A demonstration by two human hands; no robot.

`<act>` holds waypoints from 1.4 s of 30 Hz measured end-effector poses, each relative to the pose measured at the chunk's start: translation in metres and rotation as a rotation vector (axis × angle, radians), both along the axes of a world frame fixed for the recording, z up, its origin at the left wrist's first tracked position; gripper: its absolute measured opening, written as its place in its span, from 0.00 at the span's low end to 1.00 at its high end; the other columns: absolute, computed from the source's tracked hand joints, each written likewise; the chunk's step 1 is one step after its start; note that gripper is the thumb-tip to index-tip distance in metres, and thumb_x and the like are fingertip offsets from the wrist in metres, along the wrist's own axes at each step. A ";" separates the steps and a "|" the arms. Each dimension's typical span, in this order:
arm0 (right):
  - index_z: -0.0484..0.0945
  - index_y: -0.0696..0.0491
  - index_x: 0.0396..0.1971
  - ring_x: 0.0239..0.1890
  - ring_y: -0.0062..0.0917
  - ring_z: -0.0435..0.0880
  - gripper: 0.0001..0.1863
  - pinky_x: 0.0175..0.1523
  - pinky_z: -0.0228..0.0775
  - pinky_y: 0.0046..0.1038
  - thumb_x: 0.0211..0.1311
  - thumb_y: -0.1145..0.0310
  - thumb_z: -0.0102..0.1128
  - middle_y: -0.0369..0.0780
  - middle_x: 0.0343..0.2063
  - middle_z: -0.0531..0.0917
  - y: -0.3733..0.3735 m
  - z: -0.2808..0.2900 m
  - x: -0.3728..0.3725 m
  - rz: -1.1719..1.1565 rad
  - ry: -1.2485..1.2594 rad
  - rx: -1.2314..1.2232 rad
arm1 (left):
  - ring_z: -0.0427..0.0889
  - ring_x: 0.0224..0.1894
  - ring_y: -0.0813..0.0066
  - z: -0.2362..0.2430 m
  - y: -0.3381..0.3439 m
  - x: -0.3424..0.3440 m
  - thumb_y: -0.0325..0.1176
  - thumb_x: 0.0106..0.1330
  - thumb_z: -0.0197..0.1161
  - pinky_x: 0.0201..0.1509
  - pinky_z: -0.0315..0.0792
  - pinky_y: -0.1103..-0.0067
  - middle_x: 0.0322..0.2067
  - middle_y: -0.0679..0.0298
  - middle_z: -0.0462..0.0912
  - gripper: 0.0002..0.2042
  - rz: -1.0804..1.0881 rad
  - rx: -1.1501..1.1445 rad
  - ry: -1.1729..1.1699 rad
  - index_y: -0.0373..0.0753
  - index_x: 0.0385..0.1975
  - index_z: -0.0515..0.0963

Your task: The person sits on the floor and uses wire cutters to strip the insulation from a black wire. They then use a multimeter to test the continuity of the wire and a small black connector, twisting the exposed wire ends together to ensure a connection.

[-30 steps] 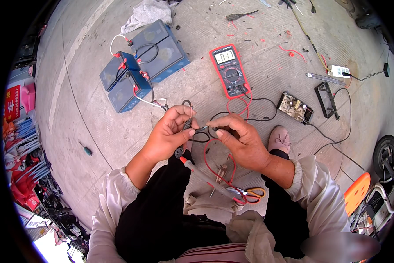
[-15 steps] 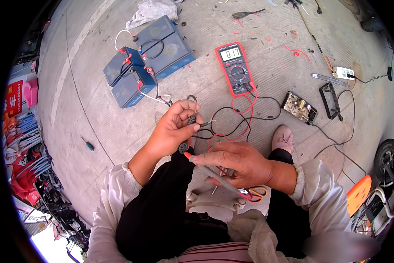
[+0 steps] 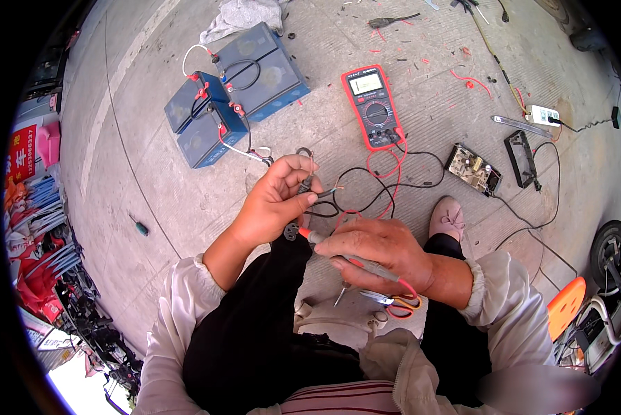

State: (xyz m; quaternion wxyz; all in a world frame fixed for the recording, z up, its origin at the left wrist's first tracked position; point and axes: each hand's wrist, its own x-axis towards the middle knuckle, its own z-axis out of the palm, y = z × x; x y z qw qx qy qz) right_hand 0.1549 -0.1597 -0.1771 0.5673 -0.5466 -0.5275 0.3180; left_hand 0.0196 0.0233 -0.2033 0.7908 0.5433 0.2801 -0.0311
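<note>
My left hand (image 3: 272,204) is closed around black cable ends; one cable (image 3: 328,192) shows bare coloured wires past my thumb. Below that hand a round black plug connector (image 3: 291,232) faces up, its holes showing. My right hand (image 3: 386,252) grips a test probe (image 3: 369,268), grey-bodied with a red tip, which reaches the connector's face; whether the metal point is inside a hole is too small to tell. Leads run to the red-cased multimeter (image 3: 375,111) on the ground ahead. Scissors (image 3: 400,304) and a thin metal shaft (image 3: 339,296) lie below my right hand.
Blue-grey batteries (image 3: 265,79) joined by wires stand at the far left. An opened circuit board (image 3: 471,169), a black case half (image 3: 523,159) and a white power strip (image 3: 542,115) lie at right. A screwdriver (image 3: 140,227) lies at left. Wire scraps litter the far ground.
My right hand has shifted slightly right and turned the probe, its red tip now against the connector face. The multimeter's display has changed. My left hand keeps its hold.
</note>
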 end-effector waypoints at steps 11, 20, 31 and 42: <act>0.78 0.51 0.46 0.28 0.27 0.82 0.22 0.29 0.74 0.27 0.47 0.75 0.69 0.36 0.31 0.79 0.003 0.008 -0.007 0.059 -0.310 0.039 | 0.76 0.35 0.85 0.003 -0.001 0.001 0.17 0.64 0.56 0.24 0.73 0.88 0.40 0.64 0.76 0.20 -0.006 0.015 0.025 0.40 0.54 0.64; 0.65 0.54 0.51 0.29 0.37 0.79 0.20 0.36 0.73 0.34 0.58 0.72 0.57 0.42 0.36 0.75 -0.002 0.008 0.000 0.159 0.083 -0.248 | 0.77 0.35 0.86 0.001 0.004 -0.004 0.17 0.65 0.57 0.25 0.74 0.88 0.42 0.64 0.77 0.20 0.035 -0.047 0.003 0.40 0.54 0.65; 0.70 0.59 0.36 0.31 0.23 0.73 0.06 0.39 0.68 0.26 0.69 0.71 0.51 0.39 0.28 0.74 0.001 -0.030 0.016 -0.056 0.403 -0.429 | 0.76 0.32 0.83 0.002 0.003 -0.004 0.15 0.63 0.56 0.18 0.75 0.88 0.40 0.61 0.75 0.21 0.019 -0.035 -0.019 0.39 0.55 0.63; 0.75 0.59 0.47 0.35 0.16 0.74 0.12 0.40 0.69 0.21 0.70 0.70 0.51 0.35 0.34 0.77 0.010 -0.044 0.020 0.095 0.984 -0.503 | 0.76 0.34 0.85 0.006 0.002 -0.004 0.16 0.64 0.56 0.28 0.73 0.87 0.43 0.62 0.76 0.21 -0.064 -0.060 -0.026 0.39 0.55 0.65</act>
